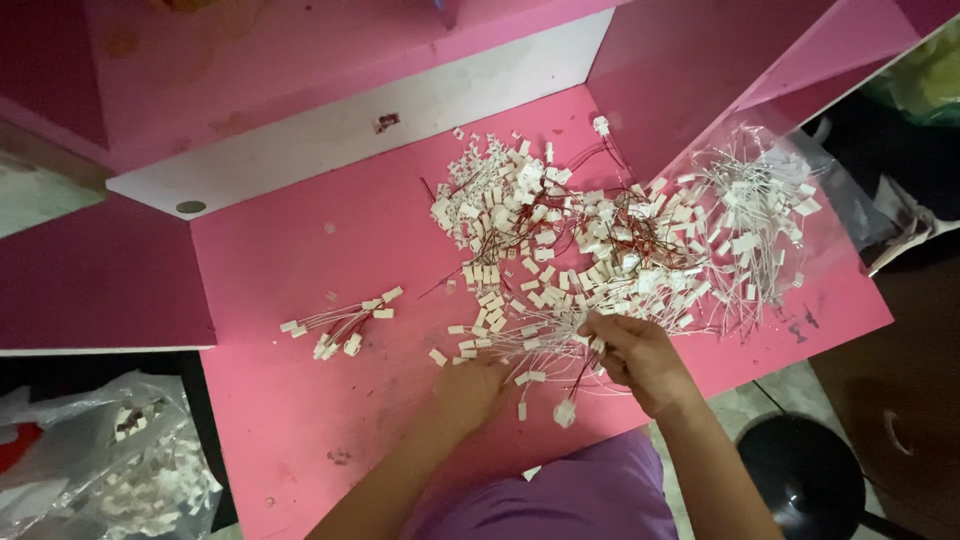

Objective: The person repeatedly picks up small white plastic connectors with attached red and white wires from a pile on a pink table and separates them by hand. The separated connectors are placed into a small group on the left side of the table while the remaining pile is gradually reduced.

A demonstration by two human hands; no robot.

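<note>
Head view: sorting step, by the look of it. Right hand (640, 355), lower centre, pinches a few thin red-and-white wire leads with small white plastic connectors (575, 385) out of the big tangled heap (580, 240) at centre. Left hand (468, 390) rests curled on the matte pink tabletop (270, 260), grip unclear. Small finished bundle (340, 325) at left. Next move needs gentle untangling; leads look springy and snag-prone.

Soft, even light from overhead falls on the tabletop (300, 260), which reads bright and saturated. Shadows are faint. The lower corners go dark. The view is slightly soft throughout, and straight edges bow toward the frame's borders.
</note>
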